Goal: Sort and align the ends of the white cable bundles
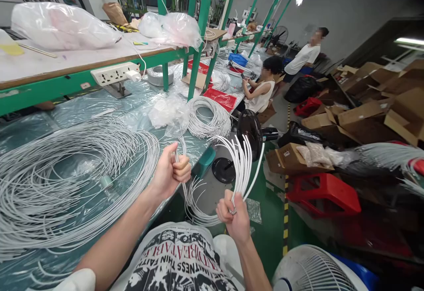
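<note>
A bundle of white cables (243,167) is gripped in my right hand (236,218), its loose ends fanning upward above the fist. My left hand (174,169) is closed around grey-white cables too, thumb on top, beside the table edge. Between the two hands a loop of cable (198,213) hangs down; it appears to belong to the same bundle. Left of my left hand, a large coil of thin grey-white cables (132,233) spreads over the plastic-covered table (79,110). A smaller cable coil (215,125) lies farther along the table.
Clear plastic bags (168,114) lie by the coils. A green-framed shelf (159,59) carries a power strip (115,73). A black fan (250,134) stands beyond my right hand, a white fan (314,269) at lower right. Red trays, cardboard boxes (361,119) and two people are farther off.
</note>
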`<control>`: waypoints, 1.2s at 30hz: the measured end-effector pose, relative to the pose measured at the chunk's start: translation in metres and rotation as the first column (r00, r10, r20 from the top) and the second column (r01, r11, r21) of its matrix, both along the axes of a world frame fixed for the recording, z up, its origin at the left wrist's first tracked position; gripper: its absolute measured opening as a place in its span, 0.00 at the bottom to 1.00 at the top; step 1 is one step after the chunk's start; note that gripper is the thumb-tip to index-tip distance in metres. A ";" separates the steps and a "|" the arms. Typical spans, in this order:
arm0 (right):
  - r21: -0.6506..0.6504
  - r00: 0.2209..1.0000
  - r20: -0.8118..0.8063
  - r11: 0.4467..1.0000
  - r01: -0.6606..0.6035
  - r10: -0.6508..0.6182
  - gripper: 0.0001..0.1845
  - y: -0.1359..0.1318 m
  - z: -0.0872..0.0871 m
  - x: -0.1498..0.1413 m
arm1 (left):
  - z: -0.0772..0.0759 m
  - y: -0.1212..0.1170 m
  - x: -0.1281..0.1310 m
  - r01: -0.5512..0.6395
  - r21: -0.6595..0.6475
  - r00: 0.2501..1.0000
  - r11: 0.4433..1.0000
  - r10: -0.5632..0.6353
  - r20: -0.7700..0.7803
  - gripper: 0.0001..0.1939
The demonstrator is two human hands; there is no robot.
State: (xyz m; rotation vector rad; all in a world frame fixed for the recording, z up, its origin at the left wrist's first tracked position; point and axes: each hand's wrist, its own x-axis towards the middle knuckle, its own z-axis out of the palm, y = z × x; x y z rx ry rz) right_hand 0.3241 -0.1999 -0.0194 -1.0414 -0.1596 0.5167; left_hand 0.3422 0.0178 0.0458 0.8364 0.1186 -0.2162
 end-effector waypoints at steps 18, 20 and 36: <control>0.137 0.950 0.122 0.943 -0.303 0.288 0.31 -0.012 -0.003 -0.006 | -0.017 -0.043 0.023 -0.107 0.149 0.994 0.983 0.107 0.009 0.29; 0.171 0.945 0.141 0.933 -0.317 0.295 0.30 -0.012 -0.005 -0.007 | -0.018 -0.046 0.026 -0.156 0.163 0.988 0.974 0.151 0.044 0.28; -0.020 0.947 0.221 0.972 -0.234 0.232 0.31 -0.010 -0.008 -0.012 | -0.012 -0.037 0.038 -0.336 0.342 0.942 0.878 0.321 0.102 0.25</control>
